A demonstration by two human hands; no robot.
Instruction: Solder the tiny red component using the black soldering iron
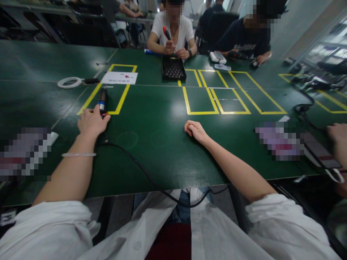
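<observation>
At the left, my left hand (93,122) is closed around the near end of a black electric screwdriver (102,96) with a blue and silver band. The tool lies pointing away from me within a yellow taped rectangle (124,97). A black cable (132,157) runs from beside that hand across the green table and over its near edge. My fingers and palm hide part of the tool's near end, where a bit of red shows. My right hand (195,130) rests on the table with its fingers curled in, and nothing shows in them.
A white printed sheet (119,77) and a coiled white cable (71,82) lie beyond my left hand. Across the table a person in white holds a red-and-black tool (166,33) over a black tray (174,76). Phone-like devices (280,141) lie at right, near another person's hand (337,135).
</observation>
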